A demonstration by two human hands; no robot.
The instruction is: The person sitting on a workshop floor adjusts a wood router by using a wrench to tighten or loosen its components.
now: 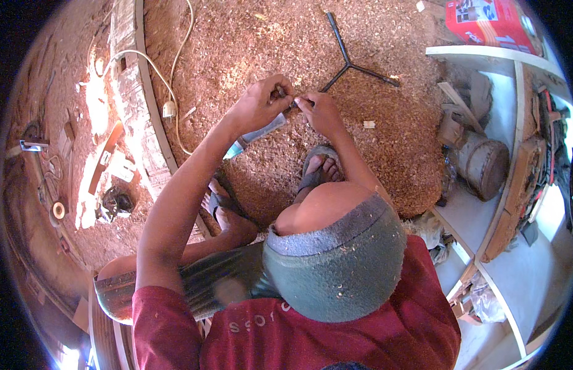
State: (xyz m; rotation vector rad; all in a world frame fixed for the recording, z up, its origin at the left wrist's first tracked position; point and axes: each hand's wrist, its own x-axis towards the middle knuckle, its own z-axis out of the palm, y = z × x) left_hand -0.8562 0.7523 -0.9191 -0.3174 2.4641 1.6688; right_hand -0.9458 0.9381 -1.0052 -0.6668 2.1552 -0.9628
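Observation:
My left hand (261, 103) and my right hand (321, 113) meet over the ground in front of my knees, fingers closed in pinches. Between their fingertips is a small dark piece (294, 105), too small for me to name its kind. Partly hidden below my left hand and wrist is a pale blue, see-through plastic thing (266, 128); I cannot tell whether it is held or lies on the ground. Just beyond my right hand, a black three-armed Y-shaped wrench (347, 63) lies on the wood shavings.
A thick wooden beam (138, 92) runs along the left, with a pale cord (173, 86) beside it. On the right stand white shelves (483, 225) holding a rusty cylinder (487, 165) and scrap wood. A red box (487, 24) sits at the far right. My sandalled feet are below my hands.

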